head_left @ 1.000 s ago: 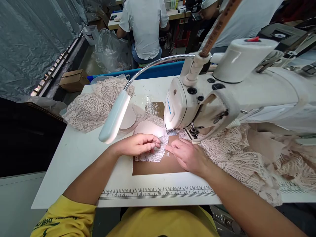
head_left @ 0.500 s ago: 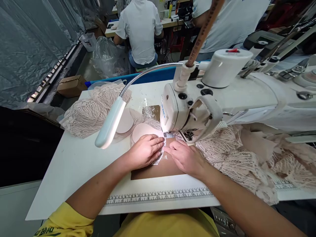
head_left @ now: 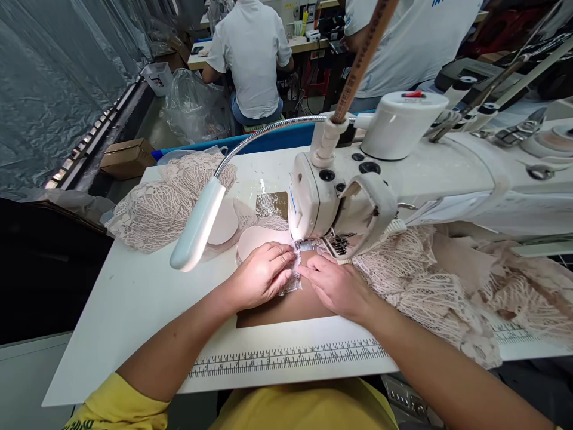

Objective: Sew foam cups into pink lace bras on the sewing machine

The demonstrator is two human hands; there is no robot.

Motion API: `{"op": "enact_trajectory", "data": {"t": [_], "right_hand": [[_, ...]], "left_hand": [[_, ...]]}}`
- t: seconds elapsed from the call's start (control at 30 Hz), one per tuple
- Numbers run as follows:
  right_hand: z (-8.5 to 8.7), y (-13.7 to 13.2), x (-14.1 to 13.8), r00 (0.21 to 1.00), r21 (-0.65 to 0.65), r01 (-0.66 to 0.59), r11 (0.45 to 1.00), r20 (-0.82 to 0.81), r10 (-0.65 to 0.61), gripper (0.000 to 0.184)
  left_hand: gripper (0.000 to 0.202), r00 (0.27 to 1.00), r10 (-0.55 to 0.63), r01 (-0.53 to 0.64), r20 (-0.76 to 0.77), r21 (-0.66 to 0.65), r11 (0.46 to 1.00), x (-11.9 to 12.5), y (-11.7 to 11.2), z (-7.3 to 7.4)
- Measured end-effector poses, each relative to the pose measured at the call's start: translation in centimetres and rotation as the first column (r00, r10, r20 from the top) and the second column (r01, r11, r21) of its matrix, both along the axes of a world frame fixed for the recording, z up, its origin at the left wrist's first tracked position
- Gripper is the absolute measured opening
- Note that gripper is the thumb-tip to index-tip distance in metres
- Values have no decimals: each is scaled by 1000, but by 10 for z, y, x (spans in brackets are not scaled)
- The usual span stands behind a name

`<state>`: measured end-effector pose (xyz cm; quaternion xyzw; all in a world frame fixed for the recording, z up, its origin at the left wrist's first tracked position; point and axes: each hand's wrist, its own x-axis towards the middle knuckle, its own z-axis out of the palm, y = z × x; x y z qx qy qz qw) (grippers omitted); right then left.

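A white sewing machine head [head_left: 308,200] stands over the work, its needle area [head_left: 305,245] just beyond my fingertips. My left hand [head_left: 259,272] lies flat, fingers stretched, on a pale pink cup-shaped piece [head_left: 251,240] and a strip of white lace [head_left: 293,284]. To its right, my right hand [head_left: 338,285] is closed, with the fingers curled and the index fingertip at the lace edge beside the needle area. What its thumb does is hidden. Beneath both hands is a brown sheet [head_left: 282,312]. The lace's far end passes by the presser foot.
Beige lace fabric piles up at the left [head_left: 152,203] and right [head_left: 416,286]. A lamp [head_left: 197,227] on a bent metal neck hangs over the white table [head_left: 134,298]. A printed ruler [head_left: 286,358] runs along the front edge. Two people in white shirts are beyond the machine.
The lace strip under my left hand has shifted and its lower end now lies farther right. My left thumb has moved slightly; the right hand stays nearly in place. The view has tilted slightly.
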<state>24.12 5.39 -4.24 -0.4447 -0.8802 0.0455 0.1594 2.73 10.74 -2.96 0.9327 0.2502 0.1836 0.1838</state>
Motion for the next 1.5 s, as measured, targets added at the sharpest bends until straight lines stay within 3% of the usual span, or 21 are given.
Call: {"op": "enact_trajectory", "data": {"t": [0.47, 0.67, 0.83, 1.1, 1.33, 1.5], "right_hand": [[5, 1, -2, 1000, -13, 15, 1000, 27, -14, 28], [6, -2, -1, 998, -56, 12, 998, 64, -9, 28], [6, -6, -3, 990, -134, -56, 989, 119, 72, 27], [9, -7, -8, 987, -121, -75, 990, 135, 91, 25], [1, -7, -4, 997, -9, -80, 997, 19, 80, 25], [-9, -5, -1, 995, 126, 75, 989, -81, -66, 26]], "left_hand": [[40, 994, 11, 3, -111, 119, 993, 6, 1, -12], [38, 997, -26, 31, -70, 63, 998, 1, 3, -10], [32, 998, -61, 61, -4, -8, 998, -3, 5, -7], [28, 998, -68, 69, 17, -60, 996, -4, 5, -5], [28, 994, -105, 105, 5, -29, 994, -5, 7, -9], [28, 995, -101, 101, 0, -29, 994, -5, 7, -10]]}}
